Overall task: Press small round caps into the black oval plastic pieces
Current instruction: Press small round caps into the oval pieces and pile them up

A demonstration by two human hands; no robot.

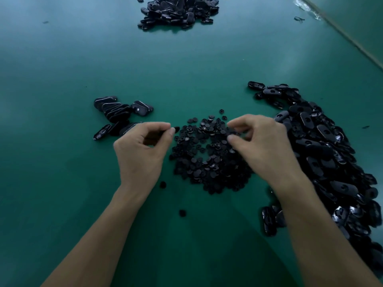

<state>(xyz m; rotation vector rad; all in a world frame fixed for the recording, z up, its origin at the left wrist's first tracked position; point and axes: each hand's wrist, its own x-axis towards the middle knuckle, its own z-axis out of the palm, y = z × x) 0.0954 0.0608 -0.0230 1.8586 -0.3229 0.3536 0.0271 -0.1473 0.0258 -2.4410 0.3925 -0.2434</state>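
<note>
Left hand [143, 148] pinches an oval piece [176, 129]; right hand [261, 141] curls over caps [207, 160], grip unclear.

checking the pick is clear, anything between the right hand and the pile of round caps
Nothing visible does. The right hand is directly over the cap pile, fingertips at the caps; the oval pieces lie off to either side.

Both bare forearms reach forward from the lower edge, the left hand [143, 148] curled, its thumb and forefinger pinching a black oval piece [176, 129], the right hand [263, 146] palm-down, its thumb and bent forefinger close together, their hold unclear.
</note>
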